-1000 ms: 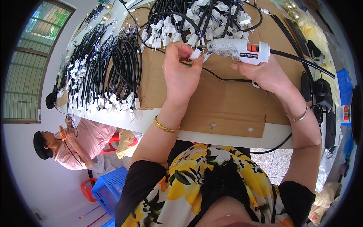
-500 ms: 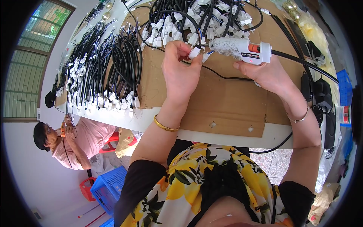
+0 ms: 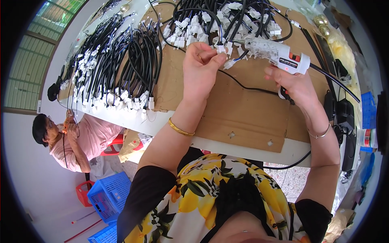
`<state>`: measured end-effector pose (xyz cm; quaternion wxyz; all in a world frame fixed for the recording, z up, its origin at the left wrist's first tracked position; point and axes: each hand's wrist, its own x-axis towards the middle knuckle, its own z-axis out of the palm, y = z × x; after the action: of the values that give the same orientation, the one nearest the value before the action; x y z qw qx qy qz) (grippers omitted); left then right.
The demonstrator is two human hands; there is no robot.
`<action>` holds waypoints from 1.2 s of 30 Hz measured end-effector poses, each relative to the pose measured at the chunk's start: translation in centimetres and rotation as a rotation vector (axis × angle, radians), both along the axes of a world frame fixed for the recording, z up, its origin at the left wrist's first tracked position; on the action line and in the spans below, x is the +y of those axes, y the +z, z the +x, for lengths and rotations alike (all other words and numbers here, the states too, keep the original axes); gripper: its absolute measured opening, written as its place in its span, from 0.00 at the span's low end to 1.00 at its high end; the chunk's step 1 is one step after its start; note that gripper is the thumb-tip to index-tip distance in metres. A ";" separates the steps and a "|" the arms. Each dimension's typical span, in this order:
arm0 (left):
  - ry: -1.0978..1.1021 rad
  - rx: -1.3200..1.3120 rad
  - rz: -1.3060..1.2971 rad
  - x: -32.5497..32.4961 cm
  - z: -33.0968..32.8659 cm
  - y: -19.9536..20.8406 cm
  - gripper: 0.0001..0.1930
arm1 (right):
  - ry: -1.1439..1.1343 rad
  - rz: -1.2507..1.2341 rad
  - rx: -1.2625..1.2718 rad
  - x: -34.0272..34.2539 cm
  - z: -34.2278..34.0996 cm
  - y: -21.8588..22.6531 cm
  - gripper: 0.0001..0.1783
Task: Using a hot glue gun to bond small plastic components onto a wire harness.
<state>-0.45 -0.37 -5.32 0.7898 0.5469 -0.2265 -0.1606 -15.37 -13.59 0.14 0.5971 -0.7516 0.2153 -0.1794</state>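
Observation:
My left hand (image 3: 202, 69) pinches a small white plastic connector (image 3: 221, 49) between thumb and fingertips, above the cardboard. Dark wires lead from it toward the pile of black cables (image 3: 239, 18) behind. In my right hand (image 3: 293, 83) is a white glue gun (image 3: 267, 50), its barrel crusted with residue and its nozzle pointing left, just beside the connector. A small light glows on its body, and a black rod (image 3: 334, 81) sticks out of its back. Below the nozzle, close to my left thumb, hangs another white connector (image 3: 230, 63).
Cardboard (image 3: 247, 117) covers part of the white table (image 3: 259, 150). More bundled black cables with white ends (image 3: 133, 65) lie at left. Black power adapters (image 3: 345, 113) line the right edge. A co-worker in pink (image 3: 91, 137) sits left, near blue crates (image 3: 109, 194).
The glue gun has drawn slightly right from the connector, and its trigger area now shows below my right hand. The whole view has shifted a little. My left hand keeps its pinch.

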 end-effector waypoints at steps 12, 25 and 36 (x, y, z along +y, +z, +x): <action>-0.085 0.006 0.017 0.8 -0.7 0.1 0.12 | 0.011 0.163 -0.146 -1.0 0.2 -1.4 0.11; 0.124 -0.495 0.215 3.1 4.2 12.8 0.14 | 0.065 0.528 -0.278 -5.6 1.1 -4.1 0.11; 0.484 -0.743 -0.009 6.3 12.2 24.5 0.16 | 0.062 0.452 -0.257 -5.4 0.9 -4.3 0.12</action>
<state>11.80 5.96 19.15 0.6720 0.6012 -0.3614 0.2374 -14.51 -19.01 -4.14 0.7775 -0.5766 0.1491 -0.2022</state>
